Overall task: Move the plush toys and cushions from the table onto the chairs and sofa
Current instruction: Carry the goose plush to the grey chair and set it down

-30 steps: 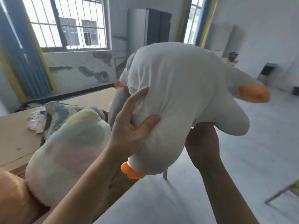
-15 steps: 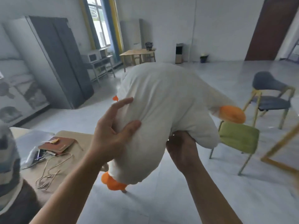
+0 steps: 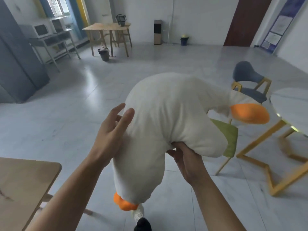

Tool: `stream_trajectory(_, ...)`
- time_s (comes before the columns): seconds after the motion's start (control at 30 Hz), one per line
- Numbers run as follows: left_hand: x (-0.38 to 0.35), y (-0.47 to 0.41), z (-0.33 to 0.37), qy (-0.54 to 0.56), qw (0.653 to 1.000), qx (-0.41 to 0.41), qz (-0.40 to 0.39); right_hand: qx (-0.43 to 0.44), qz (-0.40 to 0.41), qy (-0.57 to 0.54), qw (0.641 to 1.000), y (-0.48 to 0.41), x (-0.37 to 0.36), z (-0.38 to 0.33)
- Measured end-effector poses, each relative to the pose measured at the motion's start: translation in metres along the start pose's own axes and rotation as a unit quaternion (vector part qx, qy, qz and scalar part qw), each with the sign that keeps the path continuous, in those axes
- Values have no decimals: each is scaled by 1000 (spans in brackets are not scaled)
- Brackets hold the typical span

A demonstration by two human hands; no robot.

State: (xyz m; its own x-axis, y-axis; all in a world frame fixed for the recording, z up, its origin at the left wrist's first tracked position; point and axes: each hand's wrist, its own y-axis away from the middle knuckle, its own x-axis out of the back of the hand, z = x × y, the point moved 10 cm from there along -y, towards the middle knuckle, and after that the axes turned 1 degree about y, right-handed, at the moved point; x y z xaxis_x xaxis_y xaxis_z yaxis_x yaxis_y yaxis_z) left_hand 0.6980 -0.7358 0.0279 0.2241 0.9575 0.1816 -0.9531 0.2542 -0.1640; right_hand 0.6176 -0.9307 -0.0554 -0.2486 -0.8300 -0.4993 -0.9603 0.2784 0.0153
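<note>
Grey cabinet (image 3: 16,64) far left. Microwave (image 3: 40,30) on metal rack (image 3: 55,41) beside it. Bin (image 3: 104,54) by far wooden table (image 3: 106,27). Brown door (image 3: 246,20) back right.

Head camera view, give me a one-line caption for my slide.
Person holds a white goose plush, right hand gripping its underside, left hand flat against its side, green chair behind.

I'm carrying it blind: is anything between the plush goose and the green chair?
Nothing visible does. The plush goose, gripped by the right hand, hangs in front of the green chair, hiding part of its seat; the white table stands beside.
</note>
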Motion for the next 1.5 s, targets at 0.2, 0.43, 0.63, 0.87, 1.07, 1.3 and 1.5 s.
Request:
stream_trajectory(0.2,-72,-174,-44,32,997,31,-56,26,71,42,996,-164,37,-39)
stream_trajectory(0.43,-170,-354,-34,31,990,7,-135,63,166,17,984,-314,106,-86)
stream_trajectory(0.63,-299,-492,-73,41,976,-4,-215,85,264,-10,961,-439,214,-97)
stream_trajectory(0.87,-424,-680,-91,54,962,17,-265,95,286,-23,953,-622,311,-143)
stream_trajectory(1.07,-476,-841,-98,81,966,7,-245,92,226,35,969,-779,341,-194)
stream_trajectory(1.3,-594,-1000,-146,121,946,2,-302,91,297,69,948,-928,424,-217)
stream_trajectory(1.5,-742,-1073,-119,116,899,23,-422,105,387,56,914,-966,504,-272)
